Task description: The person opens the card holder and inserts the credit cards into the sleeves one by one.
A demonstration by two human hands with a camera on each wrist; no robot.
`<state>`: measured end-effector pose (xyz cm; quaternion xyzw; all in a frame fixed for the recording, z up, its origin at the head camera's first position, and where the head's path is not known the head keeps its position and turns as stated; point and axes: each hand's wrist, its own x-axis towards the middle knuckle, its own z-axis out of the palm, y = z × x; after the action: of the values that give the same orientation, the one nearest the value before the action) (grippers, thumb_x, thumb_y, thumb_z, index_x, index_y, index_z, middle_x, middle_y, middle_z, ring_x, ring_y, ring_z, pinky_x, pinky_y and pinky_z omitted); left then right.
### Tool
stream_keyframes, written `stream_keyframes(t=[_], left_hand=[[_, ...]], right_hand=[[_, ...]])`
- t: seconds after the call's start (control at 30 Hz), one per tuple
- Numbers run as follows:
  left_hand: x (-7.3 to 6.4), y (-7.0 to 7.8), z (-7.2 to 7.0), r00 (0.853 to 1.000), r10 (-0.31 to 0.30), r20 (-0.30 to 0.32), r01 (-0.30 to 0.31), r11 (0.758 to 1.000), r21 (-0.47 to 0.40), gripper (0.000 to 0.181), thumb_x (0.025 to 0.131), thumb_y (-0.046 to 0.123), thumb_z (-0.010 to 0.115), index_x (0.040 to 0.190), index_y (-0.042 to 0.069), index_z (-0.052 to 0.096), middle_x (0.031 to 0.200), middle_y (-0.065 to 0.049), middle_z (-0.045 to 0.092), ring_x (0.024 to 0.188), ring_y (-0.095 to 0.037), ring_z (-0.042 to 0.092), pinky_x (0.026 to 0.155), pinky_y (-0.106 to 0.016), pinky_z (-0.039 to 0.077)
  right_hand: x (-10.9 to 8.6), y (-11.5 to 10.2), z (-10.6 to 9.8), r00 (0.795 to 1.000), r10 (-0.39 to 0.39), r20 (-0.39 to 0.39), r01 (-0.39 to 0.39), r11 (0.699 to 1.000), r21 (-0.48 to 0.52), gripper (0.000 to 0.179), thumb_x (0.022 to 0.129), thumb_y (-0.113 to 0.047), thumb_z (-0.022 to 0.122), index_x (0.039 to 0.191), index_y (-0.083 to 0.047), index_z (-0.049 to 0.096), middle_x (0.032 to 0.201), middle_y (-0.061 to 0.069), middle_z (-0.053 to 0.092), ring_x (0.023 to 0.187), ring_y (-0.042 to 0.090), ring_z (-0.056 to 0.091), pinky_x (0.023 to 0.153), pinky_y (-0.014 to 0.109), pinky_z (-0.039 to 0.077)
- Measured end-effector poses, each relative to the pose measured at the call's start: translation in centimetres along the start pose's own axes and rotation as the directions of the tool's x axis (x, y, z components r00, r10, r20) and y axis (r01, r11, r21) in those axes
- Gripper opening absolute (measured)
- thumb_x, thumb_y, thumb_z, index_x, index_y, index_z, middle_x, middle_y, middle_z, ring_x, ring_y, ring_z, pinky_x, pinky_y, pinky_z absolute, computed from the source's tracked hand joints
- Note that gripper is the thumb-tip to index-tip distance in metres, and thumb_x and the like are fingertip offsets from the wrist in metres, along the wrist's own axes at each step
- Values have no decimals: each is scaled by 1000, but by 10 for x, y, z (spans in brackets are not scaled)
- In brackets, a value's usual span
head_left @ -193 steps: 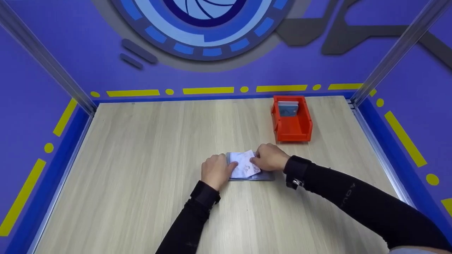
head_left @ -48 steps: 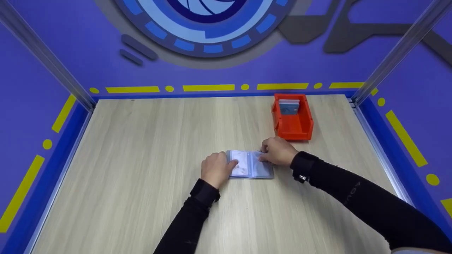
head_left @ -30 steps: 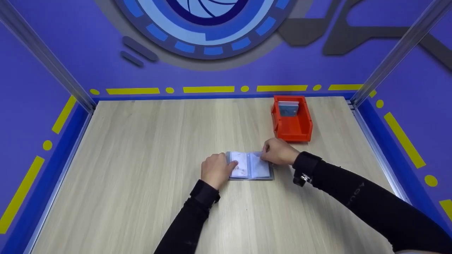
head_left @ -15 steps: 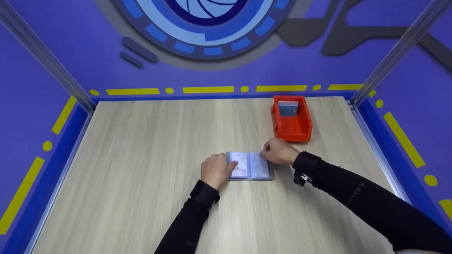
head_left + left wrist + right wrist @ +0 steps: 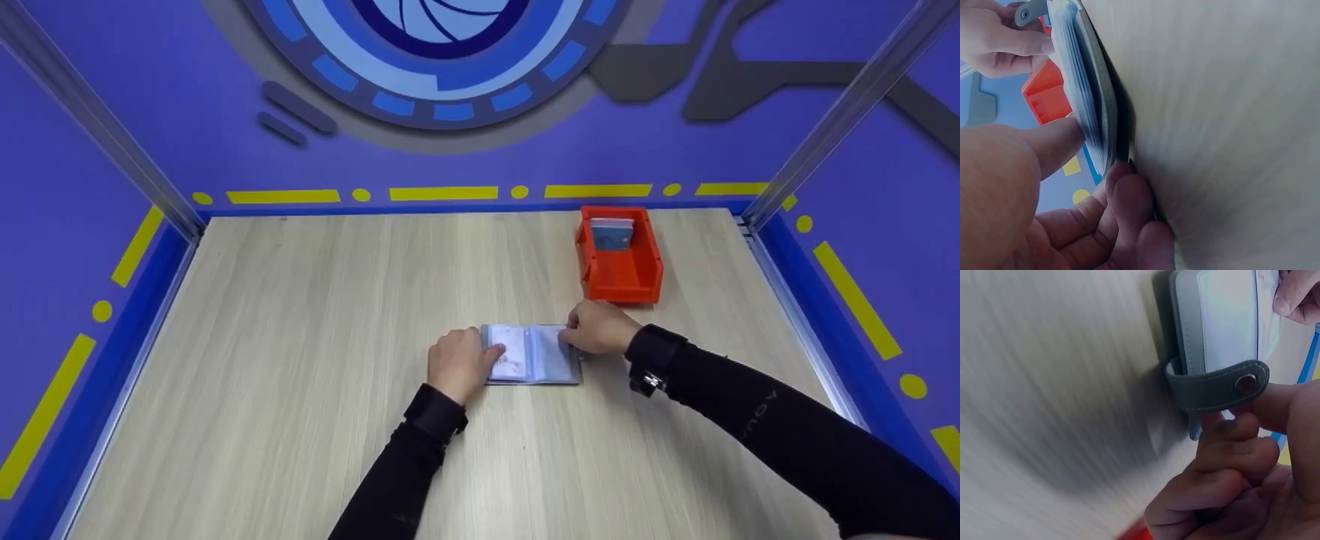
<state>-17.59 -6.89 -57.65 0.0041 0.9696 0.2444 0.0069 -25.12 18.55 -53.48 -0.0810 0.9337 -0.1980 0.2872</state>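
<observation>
A small grey card holder (image 5: 553, 364) lies unfolded on the table, with clear plastic sleeves inside. Under the left sleeve shows a white printed card (image 5: 510, 360); the right-hand sleeve looks bluish and blank. My left hand (image 5: 456, 364) grips the holder's left side, thumb (image 5: 1061, 140) on top of the sleeves and fingers at the cover's underside. At the upper right corner my right hand (image 5: 600, 328) pinches the holder's edge; whether it has the cover or only a sleeve I cannot tell. Beside those fingers a grey snap strap (image 5: 1207, 391) sticks out from the cover.
An orange-red bin (image 5: 622, 281) stands behind the right hand, with a few flat cards or sleeves (image 5: 612, 234) upright at its back. Purple walls (image 5: 450, 169) enclose the wooden table (image 5: 315, 337) at the back and both sides.
Earlier the right hand held a tilted white printed card over the holder; that loose card is no longer seen. The right hand then turned to the right-hand sleeve and shifted slightly right. Left hand unmoved.
</observation>
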Motion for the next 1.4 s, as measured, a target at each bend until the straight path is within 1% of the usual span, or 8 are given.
stream_keyframes(t=[0.17, 0.4, 0.57, 0.83, 1.0, 1.17, 1.27, 1.4], left_hand=[[0, 0, 0, 1000, 14, -16, -14, 1000, 1, 44, 100, 46, 81, 81, 7, 72, 77, -8, 71, 67, -18, 60, 62, -44, 54], [-1, 0, -1, 1000, 6, -6, -6, 1000, -2, 43, 100, 46, 81, 85, 6, 73, 78, -9, 72, 68, -19, 60, 63, -45, 55], [0, -1, 0, 1000, -7, 4, 7, 1000, -7, 43, 99, 46, 82, 82, 8, 72, 77, -7, 69, 67, -19, 59, 65, -46, 55], [2, -1, 1, 1000, -7, 12, 7, 1000, -6, 44, 99, 46, 81, 77, 11, 69, 74, -4, 66, 66, -18, 56, 64, -46, 55], [2, 0, 1, 1000, -4, 6, 4, 1000, -8, 44, 99, 47, 82, 76, 11, 69, 74, -4, 66, 66, -18, 56, 63, -46, 54], [2, 0, 2, 1000, 5, -9, -5, 1000, -19, 43, 98, 45, 82, 78, 9, 71, 74, -4, 67, 65, -17, 56, 61, -44, 53], [1, 0, 2, 1000, 1, -14, -1, 1000, -19, 42, 98, 45, 83, 82, 8, 74, 77, -7, 71, 66, -19, 61, 62, -45, 54], [0, 0, 2, 1000, -4, 0, 4, 1000, -24, 42, 99, 46, 82, 85, 8, 74, 80, -9, 74, 69, -22, 66, 64, -47, 55]], right_hand=[[-8, -1, -5, 999, 5, 34, -3, 997, -71, 33, 100, -39, 78, 85, -10, 78, 66, -2, 54, 68, 19, 55, 63, 31, 39], [-17, 3, -8, 999, 3, 37, 5, 977, -215, 38, 100, -42, 76, 82, -11, 65, 68, 0, 48, 66, 21, 52, 63, 34, 37], [-22, 3, -13, 998, 2, 68, 14, 971, -239, 35, 102, -38, 72, 80, -10, 69, 66, -2, 44, 65, 19, 49, 62, 34, 37], [-31, -13, -25, 999, -28, 46, 31, 998, -54, 38, 109, -32, 63, 83, -8, 77, 65, -2, 51, 66, 20, 52, 62, 32, 38], [-37, -25, -31, 994, -108, 10, 107, 992, 69, 34, 111, -32, 61, 95, -11, 81, 73, -1, 59, 73, 21, 57, 65, 32, 43], [-40, -35, -29, 972, -233, -19, 233, 958, 170, 30, 113, -30, 59, 108, -11, 81, 72, -2, 59, 68, 18, 56, 65, 30, 45], [-38, -42, -24, 952, -304, -43, 306, 926, 222, 31, 115, -30, 58, 101, -9, 77, 71, -2, 56, 66, 17, 55, 65, 29, 45], [-33, -52, -12, 931, -359, -68, 365, 896, 255, 36, 115, -32, 58, 90, -10, 71, 74, -3, 60, 69, 17, 57, 67, 29, 47]])
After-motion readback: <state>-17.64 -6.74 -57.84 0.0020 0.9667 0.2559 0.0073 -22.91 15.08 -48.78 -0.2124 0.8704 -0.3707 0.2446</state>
